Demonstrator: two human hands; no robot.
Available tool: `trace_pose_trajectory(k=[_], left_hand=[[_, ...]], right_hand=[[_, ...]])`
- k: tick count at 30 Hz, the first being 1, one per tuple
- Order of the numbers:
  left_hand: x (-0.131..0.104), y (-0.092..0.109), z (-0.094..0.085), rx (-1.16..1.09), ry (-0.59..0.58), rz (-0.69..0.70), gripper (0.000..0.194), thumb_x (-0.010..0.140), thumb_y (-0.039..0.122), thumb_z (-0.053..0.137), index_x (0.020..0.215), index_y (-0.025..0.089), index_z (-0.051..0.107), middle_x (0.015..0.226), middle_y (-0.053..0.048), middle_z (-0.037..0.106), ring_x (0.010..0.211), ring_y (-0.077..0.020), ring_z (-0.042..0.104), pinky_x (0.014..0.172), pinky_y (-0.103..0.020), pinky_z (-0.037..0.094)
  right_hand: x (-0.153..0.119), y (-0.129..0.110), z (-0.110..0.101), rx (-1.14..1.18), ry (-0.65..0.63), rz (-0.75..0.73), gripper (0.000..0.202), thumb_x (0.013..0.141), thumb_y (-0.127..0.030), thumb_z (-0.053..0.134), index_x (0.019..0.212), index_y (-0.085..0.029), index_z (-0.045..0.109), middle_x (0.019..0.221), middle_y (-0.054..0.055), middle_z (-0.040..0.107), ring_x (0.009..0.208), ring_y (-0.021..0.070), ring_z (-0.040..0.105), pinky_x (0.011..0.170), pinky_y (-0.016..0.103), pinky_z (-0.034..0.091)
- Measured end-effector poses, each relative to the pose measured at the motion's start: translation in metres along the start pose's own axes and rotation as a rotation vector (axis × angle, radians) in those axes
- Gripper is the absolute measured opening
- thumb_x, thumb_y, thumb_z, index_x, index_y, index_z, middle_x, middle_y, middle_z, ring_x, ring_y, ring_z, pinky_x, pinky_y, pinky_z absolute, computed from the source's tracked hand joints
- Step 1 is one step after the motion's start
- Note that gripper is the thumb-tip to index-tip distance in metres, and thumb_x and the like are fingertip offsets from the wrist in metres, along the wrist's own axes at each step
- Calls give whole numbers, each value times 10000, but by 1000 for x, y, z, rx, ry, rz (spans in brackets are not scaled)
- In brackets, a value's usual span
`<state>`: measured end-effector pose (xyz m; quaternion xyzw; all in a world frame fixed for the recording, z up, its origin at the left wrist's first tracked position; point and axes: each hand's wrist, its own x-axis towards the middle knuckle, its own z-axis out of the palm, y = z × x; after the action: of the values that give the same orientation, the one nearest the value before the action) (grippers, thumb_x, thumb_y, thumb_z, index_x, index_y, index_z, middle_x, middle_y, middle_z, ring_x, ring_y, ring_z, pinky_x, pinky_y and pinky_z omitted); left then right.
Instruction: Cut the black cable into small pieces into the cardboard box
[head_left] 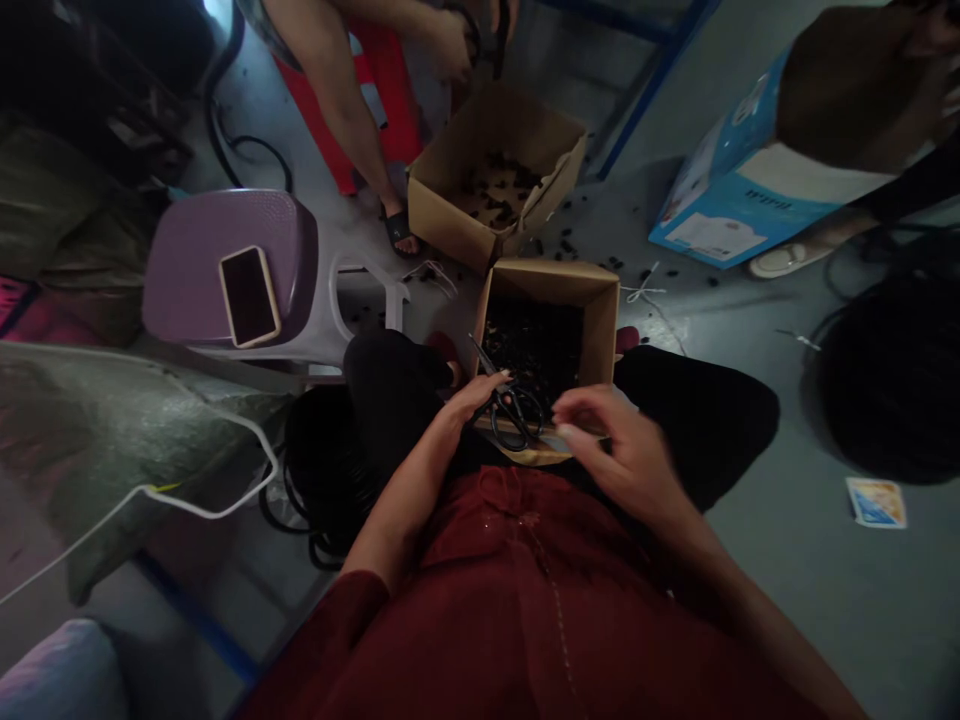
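A pair of black-handled scissors (pixel 517 415) is at the near edge of an open cardboard box (pixel 600 310) between my knees. My left hand (pixel 474 397) is closed around the scissors near the pivot, with the blades pointing up and to the left. Whether anything else is in that hand is hidden. Just right of the scissor handles, over the box's near right corner, my right hand (pixel 626 445) has its fingers curled and the thumb close to the fingertips. I cannot make out what is between them. Many small dark pieces (pixel 536 340) fill the lower part of the box.
Beyond stands a second cardboard box (pixel 450 215) with scattered dark pieces, and a person's hands (pixel 454 45) above it. A phone (pixel 250 297) lies on a purple stool (pixel 187 250) at left. A blue carton (pixel 712 205) stands at right. Dark bits and string (pixel 646 290) litter the floor.
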<state>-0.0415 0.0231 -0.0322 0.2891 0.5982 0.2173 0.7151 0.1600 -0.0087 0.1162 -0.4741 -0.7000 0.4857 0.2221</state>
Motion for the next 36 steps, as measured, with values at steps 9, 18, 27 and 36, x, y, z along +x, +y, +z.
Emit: trace_pose_trajectory(k=[9,18,27,36], left_hand=[[0,-6,13,-27,-25,0,484,801,506,476,992,101,660,632,-27,626,489,-76,458,475,-199,320],[-16,3,34,32,22,9,528,789,567,464,747,74,650,538,-23,571,451,-68,435,454,-206,317],[-49,16,39,72,-52,124,699,777,241,528,1403,114,244,803,-18,627,471,-41,449,425,-174,316],[-82,31,72,249,-110,253,737,788,279,507,1441,174,180,745,19,583,499,-49,442,497,-183,357]], right_hand=[[20,111,70,-327,-224,233,523,765,-252,537,1263,-153,410,1234,146,467,1128,239,480,945,375,375],[18,112,69,-8,-85,365,544,692,-177,572,1206,-254,412,954,26,614,832,180,592,754,304,438],[1,107,43,871,10,507,644,680,-425,643,1226,-272,338,508,-134,340,320,37,262,326,158,210],[0,101,45,979,106,460,561,663,-495,657,1079,-257,366,640,-52,567,475,111,549,441,228,430]])
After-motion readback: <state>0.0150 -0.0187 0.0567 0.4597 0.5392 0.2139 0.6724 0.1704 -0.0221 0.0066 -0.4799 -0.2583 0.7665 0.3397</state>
